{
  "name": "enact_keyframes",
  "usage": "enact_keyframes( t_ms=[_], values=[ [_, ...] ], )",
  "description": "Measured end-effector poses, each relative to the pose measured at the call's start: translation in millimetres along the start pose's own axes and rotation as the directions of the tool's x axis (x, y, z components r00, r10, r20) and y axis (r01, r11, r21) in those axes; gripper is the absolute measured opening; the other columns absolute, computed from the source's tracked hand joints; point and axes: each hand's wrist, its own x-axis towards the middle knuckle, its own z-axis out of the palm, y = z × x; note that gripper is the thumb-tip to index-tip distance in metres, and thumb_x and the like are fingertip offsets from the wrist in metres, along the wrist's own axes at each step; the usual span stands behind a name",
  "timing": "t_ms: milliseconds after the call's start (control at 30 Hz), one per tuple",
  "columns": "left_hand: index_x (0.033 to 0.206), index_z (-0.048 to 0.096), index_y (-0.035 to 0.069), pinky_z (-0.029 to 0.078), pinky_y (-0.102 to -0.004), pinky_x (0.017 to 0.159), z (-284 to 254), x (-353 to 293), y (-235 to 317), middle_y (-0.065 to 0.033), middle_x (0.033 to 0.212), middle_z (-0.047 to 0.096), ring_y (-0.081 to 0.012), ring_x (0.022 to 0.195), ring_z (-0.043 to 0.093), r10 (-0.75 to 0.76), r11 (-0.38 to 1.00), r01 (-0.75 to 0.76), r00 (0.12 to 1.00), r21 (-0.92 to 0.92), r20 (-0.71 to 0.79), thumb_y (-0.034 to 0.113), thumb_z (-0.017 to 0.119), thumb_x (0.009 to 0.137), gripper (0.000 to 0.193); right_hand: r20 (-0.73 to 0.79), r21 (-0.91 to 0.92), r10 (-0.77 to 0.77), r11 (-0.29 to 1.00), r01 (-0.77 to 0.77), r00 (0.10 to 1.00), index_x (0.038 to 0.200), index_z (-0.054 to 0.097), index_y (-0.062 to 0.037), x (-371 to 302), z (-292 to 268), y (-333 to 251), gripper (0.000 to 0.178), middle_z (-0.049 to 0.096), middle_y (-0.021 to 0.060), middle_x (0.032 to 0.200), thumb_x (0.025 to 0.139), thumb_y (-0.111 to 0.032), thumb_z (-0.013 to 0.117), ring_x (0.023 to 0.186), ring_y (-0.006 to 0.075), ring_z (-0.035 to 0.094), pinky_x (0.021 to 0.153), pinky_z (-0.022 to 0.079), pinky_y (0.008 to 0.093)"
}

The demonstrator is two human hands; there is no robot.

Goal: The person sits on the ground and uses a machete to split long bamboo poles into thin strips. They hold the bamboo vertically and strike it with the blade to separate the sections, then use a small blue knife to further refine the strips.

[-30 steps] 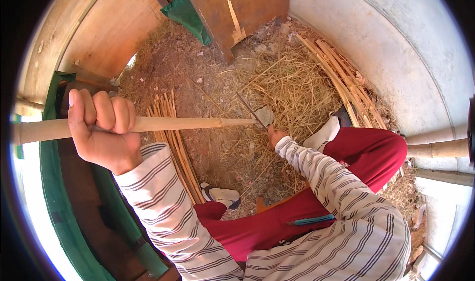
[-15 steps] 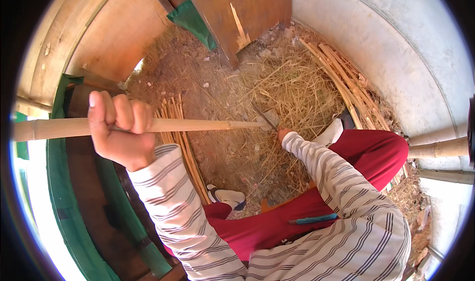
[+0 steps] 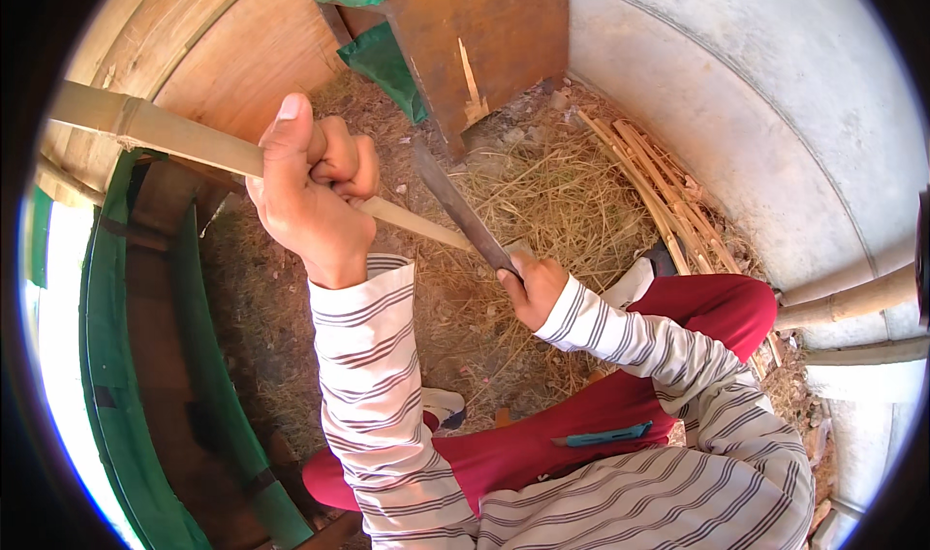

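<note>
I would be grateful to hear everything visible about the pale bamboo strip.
The strip is long, pale and bamboo-like, with a node toward its upper-left end, and looks narrower toward the lower right. The left hand grips it partway along. It slants down rightward to the knife in the right hand; whether they touch is unclear.

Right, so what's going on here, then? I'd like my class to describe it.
A seated person's left grip is closed around a slanting bamboo strip. The right grip holds a long knife, its blade meeting the strip's lower end in this view; whether they touch is unclear. A blue tool lies on the person's lap. Straw covers the ground ahead, with loose wooden strips along the pale wall at right.
</note>
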Motion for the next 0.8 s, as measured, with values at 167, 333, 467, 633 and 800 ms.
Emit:
enact_keyframes(
  t_ms=[167, 333, 467, 633, 800],
  values=[
    [0.057, 0.025, 0.013, 0.011, -0.0286, 0.039, 8.4, -3.9, -3.6, 0.0028, 0.050, 0.018, -0.0078, 0.042, 0.013, 0.058, 0.998, -0.058, 0.998, 0.030, -0.009, 0.022, 0.058, 0.092, 0.049, -0.048, -0.196, -0.096, 0.977, 0.085, 0.994, 0.094, 0.052, 0.0021, -8.0, -2.6, -29.6, 0.013, 0.053, 0.0139, 0.049, 0.094, -0.011, 0.053, 0.045, 0.0337, 0.060, 0.043, 0.048, 0.0421],
    [0.058, 0.025, 0.013, 0.012, -0.0289, 0.038, 21.3, -10.0, 1.3, 0.0034, 0.050, 0.018, -0.0078, 0.041, 0.014, 0.089, 0.994, -0.089, 0.996, 0.066, -0.004, 0.022, 0.057, 0.092, 0.048, 0.077, -0.321, -0.052, 0.944, 0.074, 0.996, 0.104, 0.054, 0.0058, -15.4, 46.7, 77.5, 0.026, 0.058, 0.0140, 0.053, 0.091, -0.016, 0.056, 0.045, 0.0356, 0.060, 0.043, 0.050, 0.0443],
    [0.059, 0.025, 0.013, 0.012, -0.0292, 0.038, 7.7, -10.5, -4.0, 0.0024, 0.050, 0.018, -0.0079, 0.041, 0.014, 0.024, 1.000, -0.025, 0.999, 0.008, 0.043, 0.022, 0.057, 0.093, 0.048, -0.072, -0.001, -0.059, 0.998, 0.059, 0.996, 0.100, 0.053, 0.0055, -11.2, 3.9, -9.1, 0.026, 0.057, 0.0153, 0.053, 0.093, -0.020, 0.058, 0.044, 0.0349, 0.059, 0.043, 0.049, 0.0455],
    [0.060, 0.024, 0.013, 0.012, -0.0286, 0.038, 16.4, -11.6, -3.1, 0.0014, 0.050, 0.018, -0.0081, 0.040, 0.014, 0.033, 0.999, -0.033, 0.992, 0.003, 0.122, 0.022, 0.058, 0.093, 0.048, -0.037, -0.118, 0.057, 0.991, -0.061, 0.998, 0.098, 0.053, 0.0046, -5.5, 33.7, 12.4, 0.026, 0.060, 0.0195, 0.058, 0.095, -0.021, 0.056, 0.054, 0.0393, 0.063, 0.049, 0.052, 0.0474],
    [0.061, 0.025, 0.014, 0.013, -0.0275, 0.038, 4.6, -11.8, -2.0, 0.0026, 0.052, 0.017, -0.0075, 0.042, 0.014, 0.028, 0.997, -0.016, 0.984, -0.071, 0.174, 0.020, 0.058, 0.093, 0.047, -0.134, -0.026, 0.165, 0.985, -0.170, 0.977, 0.098, 0.056, 0.0055, -12.2, 35.3, 32.1, 0.024, 0.057, 0.0253, 0.059, 0.094, -0.019, 0.057, 0.062, 0.0416, 0.064, 0.056, 0.052, 0.0491]
  ],
)
